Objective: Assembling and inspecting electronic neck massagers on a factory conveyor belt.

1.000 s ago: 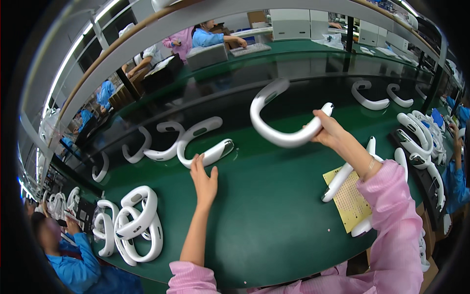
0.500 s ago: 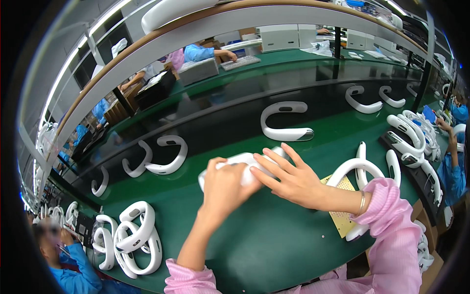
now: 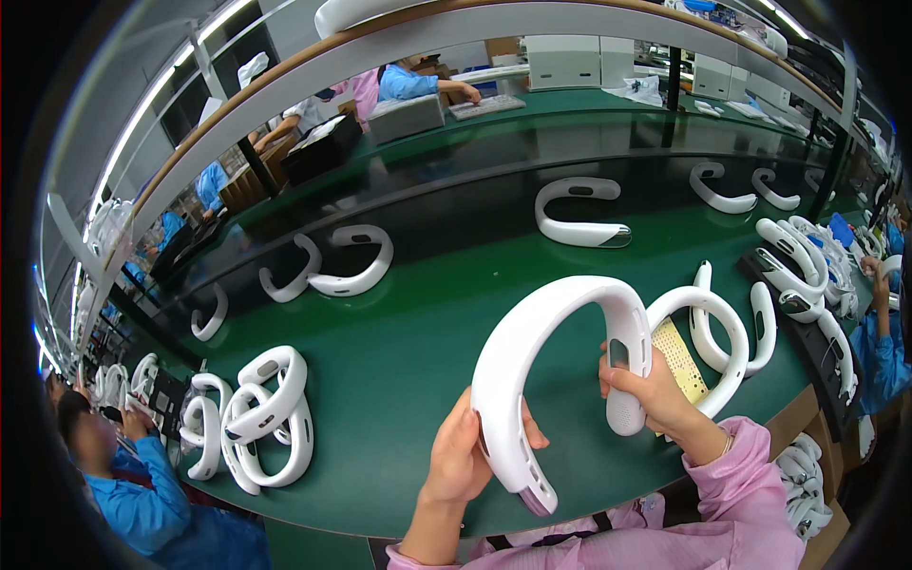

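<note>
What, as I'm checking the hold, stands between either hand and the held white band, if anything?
Nothing visible: the left hand and right hand both grip the curved white band directly, one on each side. A white loop beyond the right hand, partly over a yellow sheet, isn't between them.

- Gripping low with the left hand (image 3: pixel 463 458), thumb and fingers opposed.
- Gripping higher with the right hand (image 3: pixel 655 391), thumb pointing left.
- Angling both forearms (image 3: pixel 429 530) inward from below.
</note>
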A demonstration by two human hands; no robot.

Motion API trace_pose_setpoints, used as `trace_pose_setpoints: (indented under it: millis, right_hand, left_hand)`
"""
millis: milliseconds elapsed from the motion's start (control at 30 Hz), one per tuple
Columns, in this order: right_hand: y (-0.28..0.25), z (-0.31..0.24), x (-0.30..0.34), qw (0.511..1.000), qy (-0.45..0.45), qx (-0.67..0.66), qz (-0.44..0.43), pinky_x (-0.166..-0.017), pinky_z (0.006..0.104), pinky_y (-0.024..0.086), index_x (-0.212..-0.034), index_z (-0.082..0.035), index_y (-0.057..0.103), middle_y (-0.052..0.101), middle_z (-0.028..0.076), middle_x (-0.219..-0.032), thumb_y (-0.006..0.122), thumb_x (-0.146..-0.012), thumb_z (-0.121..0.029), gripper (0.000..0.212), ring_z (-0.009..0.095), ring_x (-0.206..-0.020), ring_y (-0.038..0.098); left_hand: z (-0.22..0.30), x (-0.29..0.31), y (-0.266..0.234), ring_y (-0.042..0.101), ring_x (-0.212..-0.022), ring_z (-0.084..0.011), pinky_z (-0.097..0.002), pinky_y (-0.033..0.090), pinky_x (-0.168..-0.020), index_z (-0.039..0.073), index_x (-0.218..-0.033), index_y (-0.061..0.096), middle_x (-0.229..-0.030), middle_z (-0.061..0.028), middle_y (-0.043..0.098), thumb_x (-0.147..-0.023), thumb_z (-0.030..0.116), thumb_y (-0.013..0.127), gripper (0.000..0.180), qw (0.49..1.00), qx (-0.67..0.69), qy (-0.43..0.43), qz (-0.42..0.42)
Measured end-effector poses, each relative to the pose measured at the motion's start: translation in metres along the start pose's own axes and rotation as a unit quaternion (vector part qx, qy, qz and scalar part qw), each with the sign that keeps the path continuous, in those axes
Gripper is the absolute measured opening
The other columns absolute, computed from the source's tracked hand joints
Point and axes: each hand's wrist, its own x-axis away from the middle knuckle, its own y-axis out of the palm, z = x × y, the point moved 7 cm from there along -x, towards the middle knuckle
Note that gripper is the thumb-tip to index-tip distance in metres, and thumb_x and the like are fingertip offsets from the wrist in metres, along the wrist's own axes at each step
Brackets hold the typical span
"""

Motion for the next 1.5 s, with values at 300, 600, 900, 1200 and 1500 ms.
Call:
trace_pose_setpoints:
  millis: [300, 600, 900, 1200, 1500]
  right_hand:
    - [0.005, 0.019, 0.010, 0.997, 0.070, 0.011, 0.008, -0.060, 0.0264, 0.047, -0.105, 0.000, 0.046, 0.053, 0.005, -0.080, 0.065, -0.076, -0.009, 0.036, 0.012, -0.066, 0.054]
    - [0.018, 0.044, 0.007, 0.983, 0.159, -0.078, -0.049, -0.062, 0.0276, 0.050, -0.107, 0.000, 0.046, 0.056, 0.008, -0.082, 0.064, -0.079, -0.013, 0.035, 0.014, -0.069, 0.058]
    - [0.026, 0.062, 0.003, 0.971, 0.193, -0.112, -0.089, -0.067, 0.0282, 0.050, -0.108, -0.001, 0.047, 0.057, 0.009, -0.086, 0.062, -0.081, -0.018, 0.036, 0.016, -0.074, 0.060]
    - [0.025, 0.071, 0.000, 0.970, 0.190, -0.112, -0.103, -0.068, 0.0270, 0.049, -0.108, -0.001, 0.047, 0.057, 0.008, -0.086, 0.062, -0.081, -0.019, 0.036, 0.015, -0.075, 0.059]
    - [0.009, 0.055, 0.001, 0.989, 0.121, -0.074, -0.039, -0.067, 0.0269, 0.048, -0.107, -0.001, 0.046, 0.056, 0.005, -0.081, 0.064, -0.080, -0.018, 0.036, 0.014, -0.071, 0.057]
  left_hand:
    - [-0.016, 0.012, -0.014, 0.057, -0.062, -0.0231, -0.0359, 0.049, -0.051, -0.004, -0.111, 0.043, -0.079, -0.0126, 0.053, -0.093, 0.038, 0.033, 0.046, 0.991, 0.064, 0.001, 0.114]
    - [0.007, 0.000, 0.018, 0.057, -0.053, -0.0203, -0.0318, 0.050, -0.046, -0.003, -0.105, 0.043, -0.075, -0.0157, 0.056, -0.090, 0.034, 0.036, 0.041, 0.987, -0.048, 0.022, 0.150]
    - [0.007, -0.001, 0.035, 0.060, -0.053, -0.0184, -0.0290, 0.051, -0.047, -0.002, -0.100, 0.043, -0.077, -0.0163, 0.058, -0.088, 0.032, 0.040, 0.037, 0.970, -0.123, -0.009, 0.208]
    - [0.004, 0.000, 0.031, 0.060, -0.054, -0.0187, -0.0289, 0.052, -0.047, -0.002, -0.098, 0.042, -0.076, -0.0167, 0.059, -0.086, 0.033, 0.044, 0.037, 0.969, -0.147, -0.007, 0.201]
    - [0.006, 0.003, 0.024, 0.059, -0.056, -0.0180, -0.0284, 0.052, -0.050, -0.006, -0.106, 0.042, -0.083, -0.0181, 0.059, -0.092, 0.031, 0.034, 0.040, 0.975, -0.120, -0.011, 0.188]
